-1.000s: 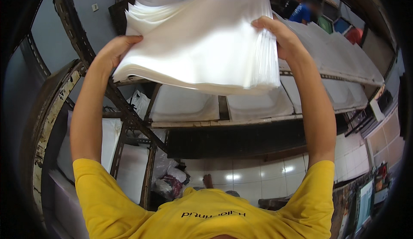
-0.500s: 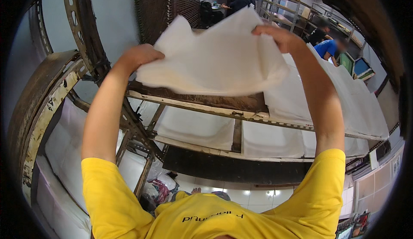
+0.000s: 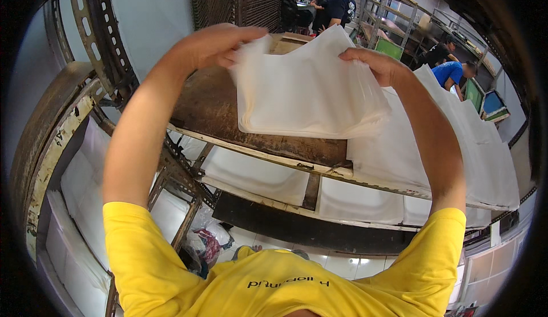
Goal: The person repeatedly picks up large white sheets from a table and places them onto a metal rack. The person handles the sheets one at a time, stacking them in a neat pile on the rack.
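Note:
A stack of thin white translucent sheets (image 3: 308,97) is held up between both hands above the brown shelf board (image 3: 211,103). My left hand (image 3: 225,46) is closed on the stack's left far corner, its fingers a little blurred by motion. At the opposite side, my right hand (image 3: 377,66) pinches the stack's right edge, thumb and fingers pressed together. The sheets bow between the hands, and their near edges fan out in loose layers. Whether the stack's underside touches the board cannot be made out.
More white sheets (image 3: 482,151) lie along the shelf's right part. Sheet piles (image 3: 359,200) fill the lower tier. A perforated metal post (image 3: 97,37) rises at left. Several people work behind, one in a blue shirt (image 3: 447,74). A wire rack (image 3: 260,3) stands at the back.
My left hand has moved right and farther away, toward the right hand. The stack has drawn in and shifted right, baring more brown board on the left.

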Available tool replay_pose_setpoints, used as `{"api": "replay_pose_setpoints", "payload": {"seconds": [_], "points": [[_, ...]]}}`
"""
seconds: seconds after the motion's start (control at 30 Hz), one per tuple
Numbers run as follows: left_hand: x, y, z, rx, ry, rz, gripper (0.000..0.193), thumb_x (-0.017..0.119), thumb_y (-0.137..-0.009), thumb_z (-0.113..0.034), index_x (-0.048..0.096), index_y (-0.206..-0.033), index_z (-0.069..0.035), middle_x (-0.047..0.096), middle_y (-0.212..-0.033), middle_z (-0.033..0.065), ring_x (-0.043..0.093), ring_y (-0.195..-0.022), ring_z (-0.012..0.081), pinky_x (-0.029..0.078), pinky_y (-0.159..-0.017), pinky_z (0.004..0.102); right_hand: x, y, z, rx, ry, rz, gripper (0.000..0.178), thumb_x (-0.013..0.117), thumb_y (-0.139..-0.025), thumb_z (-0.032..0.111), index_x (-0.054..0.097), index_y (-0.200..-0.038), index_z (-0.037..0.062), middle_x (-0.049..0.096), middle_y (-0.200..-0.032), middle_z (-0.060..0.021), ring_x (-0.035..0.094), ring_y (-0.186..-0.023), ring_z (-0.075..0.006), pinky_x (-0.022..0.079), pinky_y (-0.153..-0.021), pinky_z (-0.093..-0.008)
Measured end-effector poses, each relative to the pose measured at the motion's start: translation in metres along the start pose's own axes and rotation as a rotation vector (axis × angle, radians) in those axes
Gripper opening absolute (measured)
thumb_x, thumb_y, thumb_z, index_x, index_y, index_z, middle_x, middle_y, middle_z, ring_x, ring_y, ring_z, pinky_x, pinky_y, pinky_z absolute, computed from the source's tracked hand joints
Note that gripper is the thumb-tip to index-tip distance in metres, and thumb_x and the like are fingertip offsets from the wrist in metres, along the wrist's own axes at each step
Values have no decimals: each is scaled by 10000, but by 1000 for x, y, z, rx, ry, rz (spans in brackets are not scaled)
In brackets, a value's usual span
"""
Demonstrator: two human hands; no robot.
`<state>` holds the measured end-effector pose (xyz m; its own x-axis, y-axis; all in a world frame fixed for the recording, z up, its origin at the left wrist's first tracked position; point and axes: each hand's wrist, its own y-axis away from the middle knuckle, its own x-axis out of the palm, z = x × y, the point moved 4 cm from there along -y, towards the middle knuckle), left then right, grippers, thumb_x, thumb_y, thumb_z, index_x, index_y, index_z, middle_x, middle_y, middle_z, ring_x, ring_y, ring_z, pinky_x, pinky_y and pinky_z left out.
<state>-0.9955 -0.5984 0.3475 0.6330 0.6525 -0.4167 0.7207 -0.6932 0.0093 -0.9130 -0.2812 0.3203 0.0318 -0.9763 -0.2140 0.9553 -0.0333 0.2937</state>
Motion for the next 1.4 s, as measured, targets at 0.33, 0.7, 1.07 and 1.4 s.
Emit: {"api": "replay_pose_setpoints", "payload": {"seconds": [0.33,0.7,1.07,1.4], "points": [[26,-3,46,193,-612,-165,669,634,-871,-487,554,-1315,6,647,-1191,202,619,-1113,283,465,-951,341,11,1,19,-26,45,24,640,776,-766,384,562,-1297,99,604,-1268,-105,620,-1118,-230,520,-967,-389],[46,-11,32,85,242,-167,543,477,-951,-468,545,-1267,-31,642,-1125,135,625,-1003,244,490,-900,429,122,-20,104,-204,801,26,832,592,-807,710,565,-1253,8,524,-1269,-267,606,-1102,-306,560,-825,-396],[23,-41,29,-3,186,-20,592,595,-857,-494,545,-1280,-83,648,-1116,133,651,-995,229,550,-864,453,164,17,72,-777,725,291,629,541,-920,541,519,-1354,86,525,-1349,-177,526,-1229,-320,460,-994,-434],[22,-66,37,-197,166,-4,618,752,-728,-331,549,-1240,-51,646,-1109,146,658,-1005,248,574,-848,447,73,9,49,-162,614,-289,449,580,-927,360,580,-1258,57,620,-1156,-122,638,-992,-232,572,-858,-423]]}}
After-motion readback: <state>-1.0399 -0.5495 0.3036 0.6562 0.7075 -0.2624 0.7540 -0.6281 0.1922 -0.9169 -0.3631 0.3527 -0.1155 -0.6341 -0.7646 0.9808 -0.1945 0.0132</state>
